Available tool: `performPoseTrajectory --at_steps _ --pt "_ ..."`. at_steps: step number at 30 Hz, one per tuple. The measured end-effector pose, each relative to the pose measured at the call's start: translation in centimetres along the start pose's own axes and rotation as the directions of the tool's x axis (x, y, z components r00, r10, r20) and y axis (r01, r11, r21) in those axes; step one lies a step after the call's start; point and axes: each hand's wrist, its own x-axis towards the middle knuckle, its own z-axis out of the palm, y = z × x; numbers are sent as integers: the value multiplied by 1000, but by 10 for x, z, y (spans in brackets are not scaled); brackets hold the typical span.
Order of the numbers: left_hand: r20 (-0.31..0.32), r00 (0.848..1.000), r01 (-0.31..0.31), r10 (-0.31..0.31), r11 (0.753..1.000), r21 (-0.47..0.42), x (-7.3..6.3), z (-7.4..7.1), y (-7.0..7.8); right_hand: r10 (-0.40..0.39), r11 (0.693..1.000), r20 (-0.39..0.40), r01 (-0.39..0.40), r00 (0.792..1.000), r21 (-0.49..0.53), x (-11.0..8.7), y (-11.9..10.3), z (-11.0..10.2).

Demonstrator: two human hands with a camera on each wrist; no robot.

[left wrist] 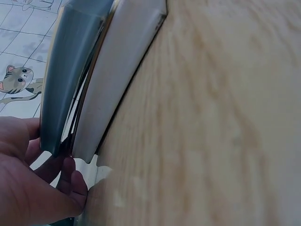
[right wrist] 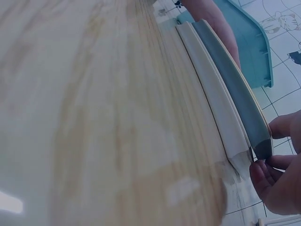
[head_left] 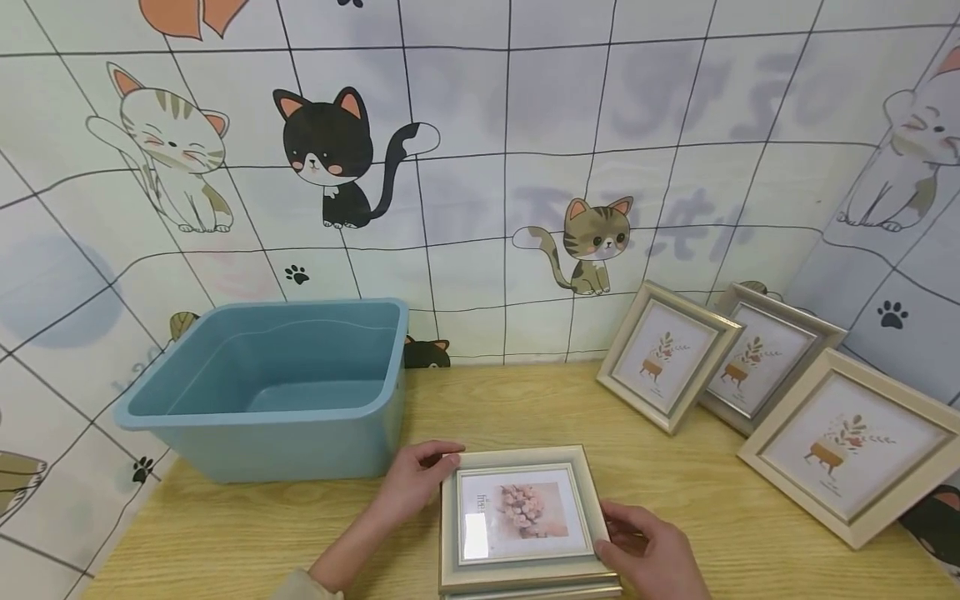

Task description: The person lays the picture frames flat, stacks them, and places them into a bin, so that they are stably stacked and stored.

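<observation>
Near the front of the table, a cream photo frame (head_left: 517,508) with a pink flower print lies face up on a second photo frame (head_left: 532,593), whose front edge peeks out below. My left hand (head_left: 416,479) grips the upper frame at its far left corner. On the right side, my right hand (head_left: 652,546) holds the same frame, thumb on the rim. Both wrist views show the stack edge-on: the upper frame's blue-grey side (left wrist: 75,66) and the lower frame's whitish side (right wrist: 214,89), with fingertips at the seam between them.
A blue plastic tub (head_left: 300,446) stands at the back left. To the right, three photo frames with plant prints stand upright: a small one (head_left: 660,358), one behind it (head_left: 772,358) and a larger one (head_left: 847,446). A cat-patterned wall covering (head_left: 465,192) rises behind the wooden table (head_left: 495,408).
</observation>
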Motion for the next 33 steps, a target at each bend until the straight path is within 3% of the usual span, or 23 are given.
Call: performPoseTrajectory --at_steps 7,16,33 --pt "20 1000 17 -18 999 48 0 -2 -4 54 998 -11 -55 998 -40 0 0 0" --pt "50 998 21 -28 991 133 2 -5 -7 15 1000 1 -15 1000 -6 -1 1 -1" --pt "76 995 48 -62 985 167 -1 -8 -4 29 999 -13 -29 999 38 -3 4 -1"
